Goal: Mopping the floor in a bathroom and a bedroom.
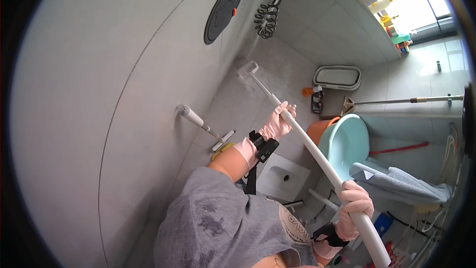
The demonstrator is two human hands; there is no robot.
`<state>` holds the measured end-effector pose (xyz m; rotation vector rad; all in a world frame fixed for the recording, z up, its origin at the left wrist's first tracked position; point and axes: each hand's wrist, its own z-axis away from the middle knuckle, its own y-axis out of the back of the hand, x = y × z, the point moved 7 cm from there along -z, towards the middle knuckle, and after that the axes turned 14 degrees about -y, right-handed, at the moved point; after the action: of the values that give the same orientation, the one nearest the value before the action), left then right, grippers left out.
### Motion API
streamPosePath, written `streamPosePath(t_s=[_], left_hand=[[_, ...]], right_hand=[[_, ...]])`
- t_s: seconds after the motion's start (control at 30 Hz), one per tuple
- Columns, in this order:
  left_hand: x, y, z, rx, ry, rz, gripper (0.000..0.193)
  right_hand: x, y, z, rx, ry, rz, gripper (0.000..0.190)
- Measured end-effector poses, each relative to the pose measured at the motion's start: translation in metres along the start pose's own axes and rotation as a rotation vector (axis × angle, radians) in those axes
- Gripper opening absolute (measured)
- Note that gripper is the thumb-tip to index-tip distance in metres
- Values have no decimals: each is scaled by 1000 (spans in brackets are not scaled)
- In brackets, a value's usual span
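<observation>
A long white pole (316,149) with a flat, pale scrubbing head (248,69) slants across the view. The head rests on the wet grey tiled floor near the left wall. My left hand (277,121), in a pink rubber glove, is closed around the pole at its middle. Lower right, my right hand (355,203), also gloved in pink, grips the thicker upper part of the pole near its end. Both wrists carry black strapped devices. Whitish streaks lie on the floor beside the scrubbing head.
A squat toilet pan (284,178) is set in the floor. To the right stand a turquoise tub (349,137), an orange bucket (316,130), a white basin (337,77) and a metal-handled tool (401,100). A squeegee (224,140) stands left. Bottles (381,5) line the window ledge.
</observation>
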<state>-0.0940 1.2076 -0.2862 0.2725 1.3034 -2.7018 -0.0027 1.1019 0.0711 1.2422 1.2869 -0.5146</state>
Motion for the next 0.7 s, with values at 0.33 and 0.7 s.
streamPosePath(t_s=[0.33, 0.7], left_hand=[[12, 17, -27, 69, -33, -295, 10], [-29, -38, -56, -71, -8, -428, 8]], right_hand=[[16, -19, 3, 206, -24, -322, 14], [-17, 12, -3, 128, -39, -98, 24]])
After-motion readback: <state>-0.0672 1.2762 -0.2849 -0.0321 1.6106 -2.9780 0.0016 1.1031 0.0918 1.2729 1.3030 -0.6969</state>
